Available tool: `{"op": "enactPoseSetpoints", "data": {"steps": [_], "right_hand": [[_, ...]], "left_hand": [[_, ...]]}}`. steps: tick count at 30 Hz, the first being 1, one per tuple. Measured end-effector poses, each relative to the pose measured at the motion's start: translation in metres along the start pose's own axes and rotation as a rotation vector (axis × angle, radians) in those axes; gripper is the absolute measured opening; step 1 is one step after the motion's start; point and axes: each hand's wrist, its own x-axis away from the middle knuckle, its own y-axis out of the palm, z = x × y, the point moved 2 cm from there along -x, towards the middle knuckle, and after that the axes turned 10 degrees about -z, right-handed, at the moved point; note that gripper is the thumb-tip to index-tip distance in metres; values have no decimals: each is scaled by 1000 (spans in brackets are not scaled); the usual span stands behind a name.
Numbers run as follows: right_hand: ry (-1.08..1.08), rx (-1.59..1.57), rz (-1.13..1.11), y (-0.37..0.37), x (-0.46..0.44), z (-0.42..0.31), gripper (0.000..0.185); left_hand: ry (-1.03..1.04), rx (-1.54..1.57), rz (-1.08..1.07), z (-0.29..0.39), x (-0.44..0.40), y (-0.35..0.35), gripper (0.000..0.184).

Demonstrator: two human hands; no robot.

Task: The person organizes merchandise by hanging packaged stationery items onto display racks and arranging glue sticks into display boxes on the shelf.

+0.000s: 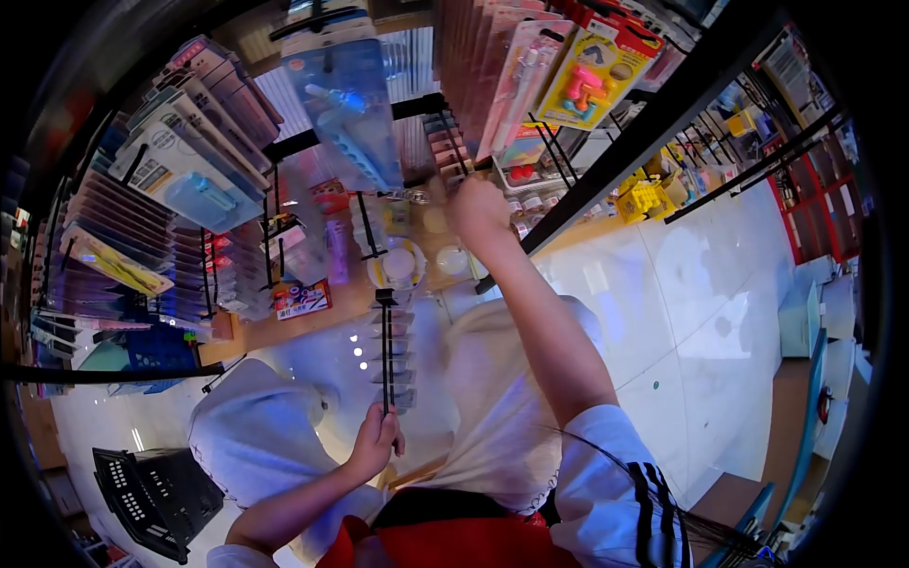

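My left hand [376, 443] is closed around the end of a black display hook [387, 364], held out in front of my lap. Several small clear packs [401, 356] hang in a row along that hook. My right hand [478, 218] reaches forward into the rack with its fingers curled. What its fingertips hold, if anything, is hidden. Close to it are a silver metal piece [409, 196] and a row of small packs [445, 142] on a hook. A round white-and-yellow pack [398, 265] hangs between my hands.
Blue blister packs [341, 114] and a yellow toy pack [598, 74] hang overhead. Card-backed packs [199, 194] crowd the left. A black post [653, 123] slants beside my right arm. A black basket [156, 497] stands on the floor at lower left.
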Motion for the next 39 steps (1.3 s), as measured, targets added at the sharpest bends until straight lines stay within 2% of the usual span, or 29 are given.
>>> {"op": "enactPoseSetpoints", "data": {"steps": [2,3,6,9,12,14,16,17,20,23,26,29,32,35,38,39], "right_hand": [[12,33,-37,-9,4,0,15],[-164,113,-109,-12,0,6,15],[-85,53,-10,-5,-1,8,19],[-43,91,-19,-8,5,0,23],[-84,289,-199,-21,12,-6,27],[-106,477,320,-4,19,-2,23],[-248,539,525,-7,48,-22,25],[-304,508,474,-1,56,-31,28],[-450,-170,-82,32,51,-44,30],[-172,-880,-605,44,44,-73,29],[-175,-718,-607,60,26,-83,22],[-139,-788,-702,80,6,-73,26],[-194,-685,-656,87,4,-73,24],[-94,-781,-543,75,20,-81,24],[-511,103,-207,73,12,-70,26],[-442,-19,-244,70,10,-66,26]], "left_hand": [[18,12,0,2,1,-1,14],[22,13,6,4,2,-1,14],[36,14,16,8,4,1,14],[53,9,12,10,5,0,14],[66,17,27,6,5,-2,13],[53,-3,35,6,6,-2,13],[84,-46,33,7,8,-2,13],[97,-67,26,7,8,-1,13],[65,-54,20,-1,8,-1,12],[67,-38,-3,0,11,-1,14],[53,-15,-1,4,13,1,14],[71,-19,-15,3,12,-1,14],[58,-38,-3,9,13,-4,15],[68,-36,11,8,11,-5,15],[78,-25,27,6,9,-6,15],[73,-36,24,7,9,-6,14]]}}
